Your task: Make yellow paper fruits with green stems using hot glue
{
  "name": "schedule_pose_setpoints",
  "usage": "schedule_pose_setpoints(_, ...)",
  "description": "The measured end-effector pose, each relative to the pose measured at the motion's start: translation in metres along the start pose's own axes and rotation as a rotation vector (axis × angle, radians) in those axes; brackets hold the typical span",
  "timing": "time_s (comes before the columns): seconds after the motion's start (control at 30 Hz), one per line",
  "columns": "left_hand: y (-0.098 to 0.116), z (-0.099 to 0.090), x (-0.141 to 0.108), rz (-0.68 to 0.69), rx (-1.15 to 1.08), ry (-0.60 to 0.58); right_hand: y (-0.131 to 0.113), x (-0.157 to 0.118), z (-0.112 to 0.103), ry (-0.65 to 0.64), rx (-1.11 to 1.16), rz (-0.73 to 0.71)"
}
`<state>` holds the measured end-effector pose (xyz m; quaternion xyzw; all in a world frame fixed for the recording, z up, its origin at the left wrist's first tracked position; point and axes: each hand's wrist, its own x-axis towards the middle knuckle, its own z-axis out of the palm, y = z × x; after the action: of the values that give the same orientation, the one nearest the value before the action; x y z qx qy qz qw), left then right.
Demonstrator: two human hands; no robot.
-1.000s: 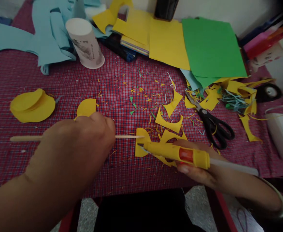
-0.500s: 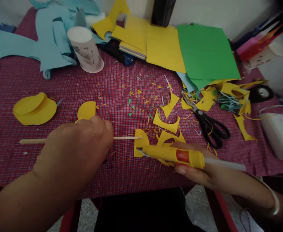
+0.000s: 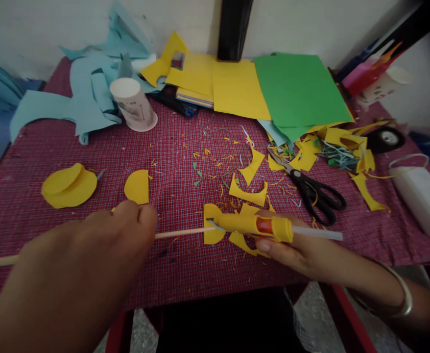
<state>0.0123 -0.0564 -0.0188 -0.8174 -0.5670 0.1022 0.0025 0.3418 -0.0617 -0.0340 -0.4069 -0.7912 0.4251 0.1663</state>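
My left hand (image 3: 90,255) is closed round a thin wooden stick (image 3: 183,232), whose slim end points right. In my right hand (image 3: 286,245) is a yellow glue gun (image 3: 240,224), with a clear glue stick (image 3: 318,233) poking out of its back. The gun's nozzle and the stick's end meet in view above a yellow paper half-circle (image 3: 210,238) on the cloth; whether they touch is unclear. Another yellow half-circle (image 3: 137,187) lies just beyond my left hand. Farther left rest several yellow paper discs (image 3: 70,189), one folded up.
Scissors (image 3: 314,193) and yellow offcuts (image 3: 250,193) lie right of centre on the checked cloth. A paper cup (image 3: 134,105) stands upside down near blue paper scraps (image 3: 90,98). Green paper (image 3: 299,93) and yellow sheets (image 3: 237,88) are at the back. A white adapter (image 3: 420,201) sits far right.
The view has shifted. My left hand has come nearer with the stick, which now slants, its slim end closer to the nozzle. My right hand still holds the glue gun over the half-circle.
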Motion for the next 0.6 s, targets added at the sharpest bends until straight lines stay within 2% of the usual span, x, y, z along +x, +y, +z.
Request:
schedule_pose_setpoints(0.07,0.003,0.002,-0.003,0.117,0.195,-0.024,0.001,0.002,0.001,0.037,0.001,0.023)
schedule_pose_setpoints(0.13,0.003,0.005,-0.003,0.142,0.293,0.01,0.002,0.003,0.003,0.067,0.002,0.038)
schedule_pose_setpoints(0.2,0.002,0.007,-0.003,0.159,0.329,0.036,0.003,0.003,0.003,0.08,-0.01,0.052)
schedule_pose_setpoints(0.33,-0.002,0.01,-0.006,0.183,0.307,0.014,0.003,0.001,0.001,0.089,-0.049,0.037)
schedule_pose_setpoints(0.5,-0.004,0.013,-0.005,0.116,0.288,-0.027,0.0,-0.01,-0.005,0.028,-0.031,0.006)
schedule_pose_setpoints(0.6,-0.002,0.013,-0.001,-0.029,0.064,-0.044,-0.005,-0.017,-0.007,-0.017,-0.029,0.022)
